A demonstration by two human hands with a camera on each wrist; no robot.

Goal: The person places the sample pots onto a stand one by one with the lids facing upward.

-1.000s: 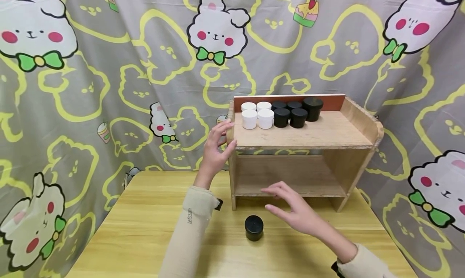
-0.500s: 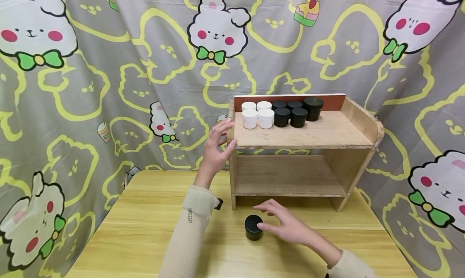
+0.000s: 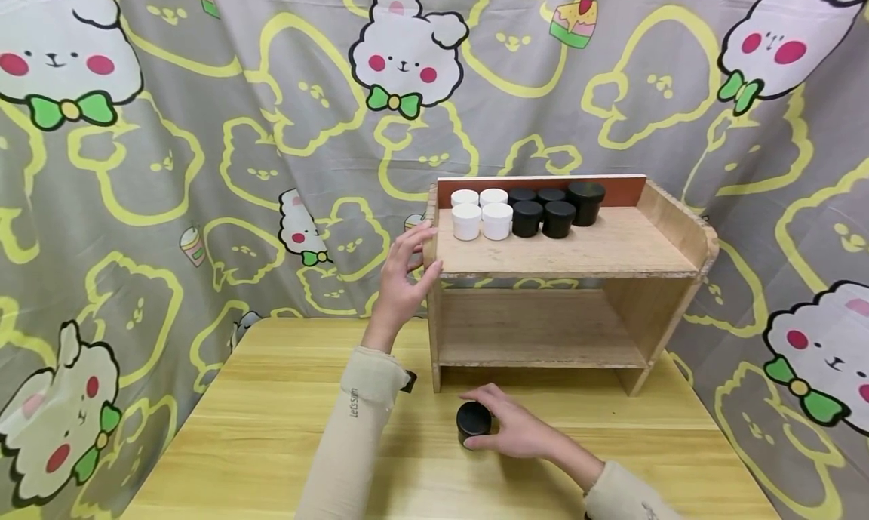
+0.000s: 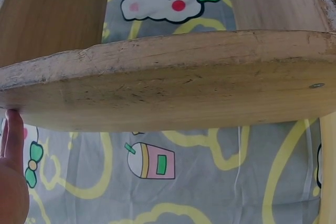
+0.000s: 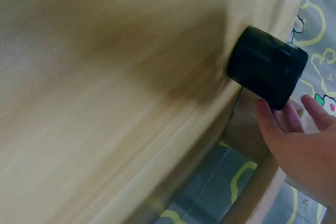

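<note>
A small black lidded jar (image 3: 473, 419) stands upright on the wooden table, in front of the wooden shelf (image 3: 543, 360). My right hand (image 3: 517, 429) is spread about this jar from its right side. In the head view its thumb overlaps the jar's near side, and the fingers reach past the far side. The right wrist view has the fingertips (image 5: 265, 106) close by the dark jar (image 5: 265, 64); firm contact cannot be made out. My left hand (image 3: 400, 282) rests on the shelf's left side panel (image 4: 173, 95), touching it with extended fingers and thumb.
On the shelf's top board stand several white jars (image 3: 497, 222) at the left and several black jars (image 3: 558, 220) beside them. One larger black jar (image 3: 585, 203) is at the back. A patterned curtain (image 3: 305, 112) hangs behind the table (image 3: 271, 414).
My right hand has come down and left, from in front of the lower shelf to around the single black jar. The left hand and the jars stay where they were.
</note>
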